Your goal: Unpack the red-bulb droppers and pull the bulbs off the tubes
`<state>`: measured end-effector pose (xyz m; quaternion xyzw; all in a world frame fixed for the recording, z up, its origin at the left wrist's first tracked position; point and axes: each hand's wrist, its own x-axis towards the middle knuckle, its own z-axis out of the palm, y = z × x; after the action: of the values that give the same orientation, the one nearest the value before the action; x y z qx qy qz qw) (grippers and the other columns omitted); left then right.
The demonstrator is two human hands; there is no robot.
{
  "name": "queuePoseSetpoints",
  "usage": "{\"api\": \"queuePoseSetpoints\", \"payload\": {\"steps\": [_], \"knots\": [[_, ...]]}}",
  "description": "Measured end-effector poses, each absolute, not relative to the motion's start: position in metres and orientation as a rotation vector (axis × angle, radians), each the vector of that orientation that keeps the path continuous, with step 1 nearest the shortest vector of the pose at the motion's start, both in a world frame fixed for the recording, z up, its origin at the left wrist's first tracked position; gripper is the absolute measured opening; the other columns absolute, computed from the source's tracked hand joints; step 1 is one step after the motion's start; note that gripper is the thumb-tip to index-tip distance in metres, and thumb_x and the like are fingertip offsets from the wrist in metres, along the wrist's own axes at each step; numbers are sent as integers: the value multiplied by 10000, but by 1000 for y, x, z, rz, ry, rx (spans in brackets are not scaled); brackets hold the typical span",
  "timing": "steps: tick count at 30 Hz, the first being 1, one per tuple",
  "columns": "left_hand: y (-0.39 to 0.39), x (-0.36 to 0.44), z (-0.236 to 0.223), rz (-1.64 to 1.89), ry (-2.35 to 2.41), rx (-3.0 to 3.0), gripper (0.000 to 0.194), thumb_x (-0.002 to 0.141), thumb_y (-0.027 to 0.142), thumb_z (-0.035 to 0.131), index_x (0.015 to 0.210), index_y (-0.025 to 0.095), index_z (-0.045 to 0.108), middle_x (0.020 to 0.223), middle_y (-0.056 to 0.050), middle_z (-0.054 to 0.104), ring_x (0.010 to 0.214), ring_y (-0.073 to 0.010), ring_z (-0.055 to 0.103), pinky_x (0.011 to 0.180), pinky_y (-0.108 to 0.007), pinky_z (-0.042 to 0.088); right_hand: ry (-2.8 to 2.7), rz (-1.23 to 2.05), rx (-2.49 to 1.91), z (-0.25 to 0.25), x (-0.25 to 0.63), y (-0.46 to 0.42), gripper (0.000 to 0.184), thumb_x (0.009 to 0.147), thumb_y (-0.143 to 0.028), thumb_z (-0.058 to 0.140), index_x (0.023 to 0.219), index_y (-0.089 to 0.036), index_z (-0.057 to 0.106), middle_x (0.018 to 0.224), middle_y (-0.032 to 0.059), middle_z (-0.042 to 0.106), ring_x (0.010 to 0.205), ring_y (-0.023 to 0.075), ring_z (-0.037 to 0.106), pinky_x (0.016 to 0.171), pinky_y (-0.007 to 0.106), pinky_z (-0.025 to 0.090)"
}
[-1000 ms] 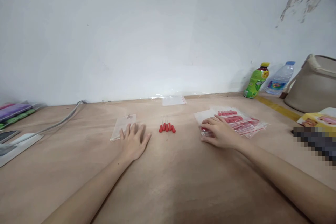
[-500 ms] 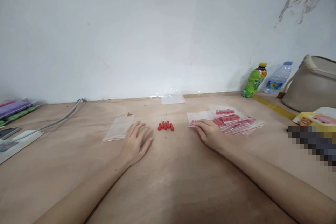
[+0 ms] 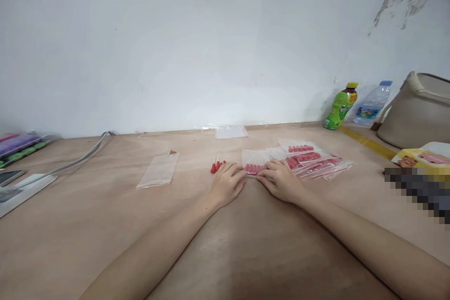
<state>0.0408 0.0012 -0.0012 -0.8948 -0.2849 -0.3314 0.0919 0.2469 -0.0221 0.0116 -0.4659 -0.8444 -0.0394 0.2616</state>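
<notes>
Left hand (image 3: 228, 183): touching 1 bag (image 3: 253, 156), grip I cannot tell | right hand (image 3: 283, 181): pinching it | at least 3 loose droppers (image 3: 213, 168): bag's 9 o'clock

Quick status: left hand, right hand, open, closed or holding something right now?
Left hand: fingers curled at the small clear bag's left side; grip can't be told.
Right hand: fingers bent at its right side; firm pinch can't be told.

Clear bag (image 3: 253, 155), red bulbs (image 3: 253, 169) inside in row, on tabletop (image 3: 225, 253)
</notes>
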Motion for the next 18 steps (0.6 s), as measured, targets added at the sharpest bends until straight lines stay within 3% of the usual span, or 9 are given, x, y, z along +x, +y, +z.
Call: {"api": "queuePoseSetpoints", "payload": {"steps": [9,18], "knots": [[0,41,-1,-1009,-677,-2620,179,853,199,456,806,199,629,822,-34,633,791,-148,537,693,-286,415,-2064,274,-1458,12,232,-24,180,714,-337,614,587,-213,644,685,-5,634,722,157,548,715,316,274],[-1,41,-1,-934,-560,-2585,207,871,208,445,815,235,643,888,-15,653,841,-145,553,701,-289,398,-1926,507,-1519,15,228,-30,172,648,-363,649,560,-216,638,660,-23,662,642,142,583,695,285,348]]}}
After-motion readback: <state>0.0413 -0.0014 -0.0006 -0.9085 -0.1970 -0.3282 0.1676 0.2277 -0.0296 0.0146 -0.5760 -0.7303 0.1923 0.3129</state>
